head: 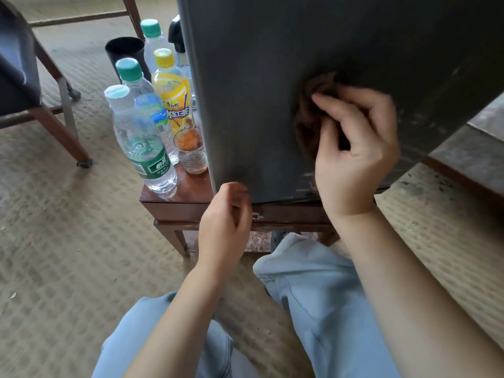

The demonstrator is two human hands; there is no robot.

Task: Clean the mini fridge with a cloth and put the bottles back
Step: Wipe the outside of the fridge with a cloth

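Small brown wooden worktop (pixel 178 208), clear glass tumbler (pixel 191 154) w/ orange bits, black round container (pixel 124 54), dark-cushioned wooden chair (pixel 19 66), beige woven carpet (pixel 68 241)

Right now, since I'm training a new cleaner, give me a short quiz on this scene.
1. True or false: the right hand holds a brown cloth against the mini fridge.
2. Which cap colour does the iced tea bottle have? A green, B yellow, C red.
3. Where do the water bottles stand?
Key: 1 true; 2 B; 3 on the wooden table, beside the mini fridge.
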